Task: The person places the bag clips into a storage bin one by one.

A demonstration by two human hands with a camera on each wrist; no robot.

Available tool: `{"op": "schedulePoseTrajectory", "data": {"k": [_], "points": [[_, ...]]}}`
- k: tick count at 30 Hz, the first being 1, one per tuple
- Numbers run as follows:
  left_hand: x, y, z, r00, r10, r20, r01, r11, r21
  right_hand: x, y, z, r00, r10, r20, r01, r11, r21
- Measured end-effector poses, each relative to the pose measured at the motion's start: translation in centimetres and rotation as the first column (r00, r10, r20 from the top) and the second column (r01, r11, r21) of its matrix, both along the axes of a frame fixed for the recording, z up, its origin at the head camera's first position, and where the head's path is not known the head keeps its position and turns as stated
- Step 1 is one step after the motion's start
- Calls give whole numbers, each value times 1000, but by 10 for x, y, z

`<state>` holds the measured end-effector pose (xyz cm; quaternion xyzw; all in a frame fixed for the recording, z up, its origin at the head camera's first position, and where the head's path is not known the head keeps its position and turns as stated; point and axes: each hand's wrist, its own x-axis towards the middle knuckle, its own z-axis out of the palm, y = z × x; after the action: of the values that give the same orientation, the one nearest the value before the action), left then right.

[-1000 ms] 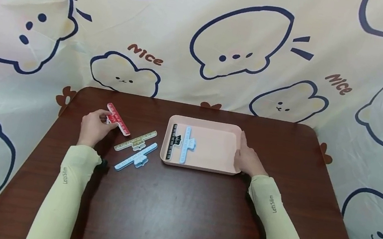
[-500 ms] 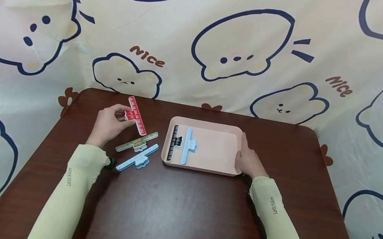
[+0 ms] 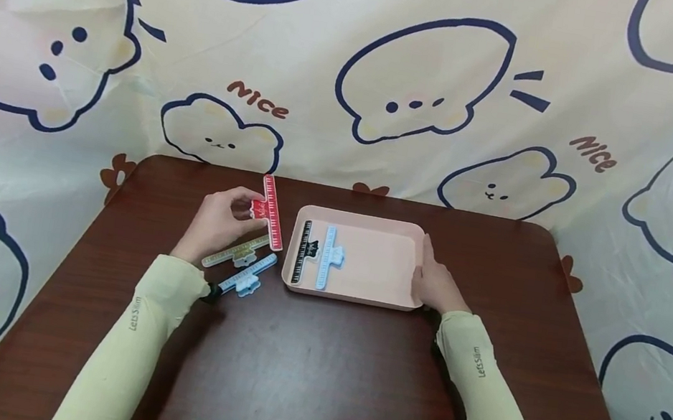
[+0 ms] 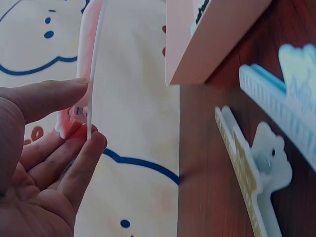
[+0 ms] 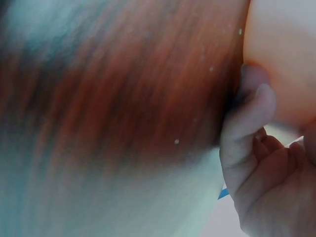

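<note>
Two pale-green sleeves, left sleeve (image 3: 135, 332) and right sleeve (image 3: 494, 400), come in over the dark counter (image 3: 310, 387), each cut off at the bottom and printed "Lets Slim" lengthwise. A dark object at the left cuff hides the near end of a blue clip (image 3: 247, 280); its tab carries script that, in the left wrist view, runs too close to the edge to read. Just beyond lies a gold clip (image 3: 236, 252), partly covered by the left hand (image 3: 218, 223). That hand's thumb and fingers pinch the tab of a red clip (image 3: 271, 212), held just left of a pink tray (image 3: 384, 261). The ruler-like marks along the red clip are too small to make out. Inside the tray's left side lie a black clip (image 3: 302, 252) and a second blue clip (image 3: 326, 258). The right hand (image 3: 438, 281) grips the tray's right edge, some fingers hidden; the right wrist view is blurred. Behind, a cartoon cloth (image 3: 307, 53) twice says "Nice", its upper figures cropped.
</note>
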<state>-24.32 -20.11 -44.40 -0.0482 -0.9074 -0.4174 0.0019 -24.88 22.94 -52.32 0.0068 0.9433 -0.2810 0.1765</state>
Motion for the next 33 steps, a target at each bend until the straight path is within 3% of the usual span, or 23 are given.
{"op": "schedulePoseTrajectory", "data": {"k": [18,33], "points": [[-4,46,4,992,-114,49,112,993,43,2,-2,2,1000,10,-6,-10,1000,6],[-6,97,-11,976,-216,26,215,976,38,1,0,3,1000,0,7,0,1000,-16]]}}
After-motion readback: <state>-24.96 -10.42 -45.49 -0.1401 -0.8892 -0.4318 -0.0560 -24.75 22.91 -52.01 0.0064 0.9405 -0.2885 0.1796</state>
